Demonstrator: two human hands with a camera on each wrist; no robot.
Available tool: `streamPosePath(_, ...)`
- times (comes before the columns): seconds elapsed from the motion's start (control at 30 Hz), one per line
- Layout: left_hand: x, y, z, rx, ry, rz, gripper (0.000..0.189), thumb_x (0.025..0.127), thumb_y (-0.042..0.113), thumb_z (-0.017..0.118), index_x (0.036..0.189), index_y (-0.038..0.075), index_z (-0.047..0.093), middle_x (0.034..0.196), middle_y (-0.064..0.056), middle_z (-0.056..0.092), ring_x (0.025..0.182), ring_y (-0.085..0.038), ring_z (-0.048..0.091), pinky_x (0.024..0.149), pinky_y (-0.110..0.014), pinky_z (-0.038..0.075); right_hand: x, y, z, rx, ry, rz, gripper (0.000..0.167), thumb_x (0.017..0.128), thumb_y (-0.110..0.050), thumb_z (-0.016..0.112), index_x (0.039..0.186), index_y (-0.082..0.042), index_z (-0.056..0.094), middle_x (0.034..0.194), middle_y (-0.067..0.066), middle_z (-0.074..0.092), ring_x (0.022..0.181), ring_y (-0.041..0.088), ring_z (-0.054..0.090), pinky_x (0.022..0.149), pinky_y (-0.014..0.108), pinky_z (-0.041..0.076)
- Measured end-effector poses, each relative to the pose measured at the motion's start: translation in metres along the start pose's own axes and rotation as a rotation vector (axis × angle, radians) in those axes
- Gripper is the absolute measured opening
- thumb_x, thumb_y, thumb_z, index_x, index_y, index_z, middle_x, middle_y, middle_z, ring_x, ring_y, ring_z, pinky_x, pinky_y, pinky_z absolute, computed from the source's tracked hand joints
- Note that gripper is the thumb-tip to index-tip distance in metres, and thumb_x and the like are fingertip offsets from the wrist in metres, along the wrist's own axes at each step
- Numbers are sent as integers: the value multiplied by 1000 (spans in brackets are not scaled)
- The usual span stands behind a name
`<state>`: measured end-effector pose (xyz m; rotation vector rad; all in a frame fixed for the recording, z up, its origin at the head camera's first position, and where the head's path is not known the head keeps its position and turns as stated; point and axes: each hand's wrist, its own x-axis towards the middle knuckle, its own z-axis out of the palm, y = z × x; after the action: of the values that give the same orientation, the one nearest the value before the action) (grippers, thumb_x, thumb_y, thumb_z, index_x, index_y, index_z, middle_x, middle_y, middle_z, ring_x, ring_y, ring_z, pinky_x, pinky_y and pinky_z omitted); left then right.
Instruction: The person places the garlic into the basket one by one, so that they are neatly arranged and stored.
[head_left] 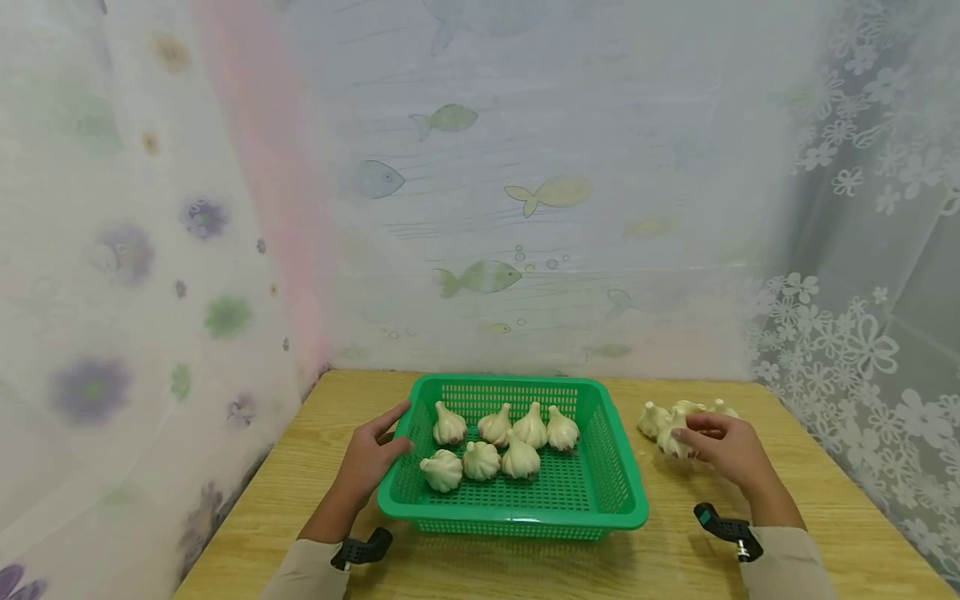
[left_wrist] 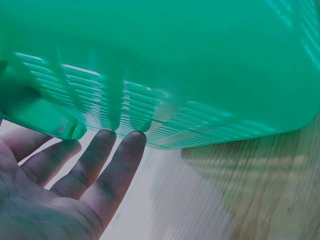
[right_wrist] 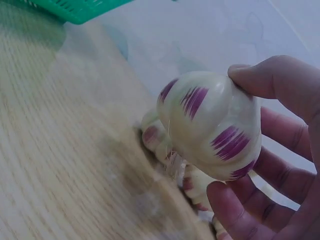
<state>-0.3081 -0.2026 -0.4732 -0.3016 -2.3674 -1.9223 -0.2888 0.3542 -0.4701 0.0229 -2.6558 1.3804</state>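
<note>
Several white garlic bulbs (head_left: 521, 458) lie in a green plastic basket (head_left: 512, 521) in the head view. My left hand (head_left: 366, 457) is at the basket's left side; in the left wrist view its fairly straight fingers (left_wrist: 117, 167) touch the slotted outer wall. My right hand (head_left: 727, 454) is right of the basket, holding a garlic bulb (right_wrist: 212, 125) between thumb and fingers. Purple streaks mark this bulb's base, which faces the right wrist camera. Other garlic bulbs (head_left: 651, 419) sit close behind it, partly hidden by the held bulb and the hand.
Basket and loose bulbs rest on a light wooden table (head_left: 300, 467). Behind it hangs a pale curtain (head_left: 465, 225) printed with fish, and a sheet with white flowers (head_left: 862, 342) borders the right side. A black wrist device (head_left: 727, 529) is worn on each arm.
</note>
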Motion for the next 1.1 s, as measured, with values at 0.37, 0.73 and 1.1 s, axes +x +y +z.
streamPosePath(0.37,-2,-1,-3,8,7,5,64,95,7,66,155,23,50,162,-14,42,140,-44,52,86,-40,57,4,-19,-4,-13,43,-50,59,99,-43,68,135,3,60,135,25,59,93,-6,62,81,40,61)
streamPosePath(0.73,-1,1,-1,-9,2,4,65,95,6,66,156,22,50,163,-14,42,139,-44,53,85,-40,58,12,-54,-11,-91,26,-136,62,102,-42,64,148,-1,55,137,25,59,111,31,66,75,33,59)
streamPosePath(1.1,0,1,1,5,2,3,65,94,6,66,156,21,50,162,-15,42,138,-44,54,87,-42,58,19,-96,-10,-105,-14,-235,52,99,-42,69,139,-9,66,132,20,66,117,41,63,85,51,56)
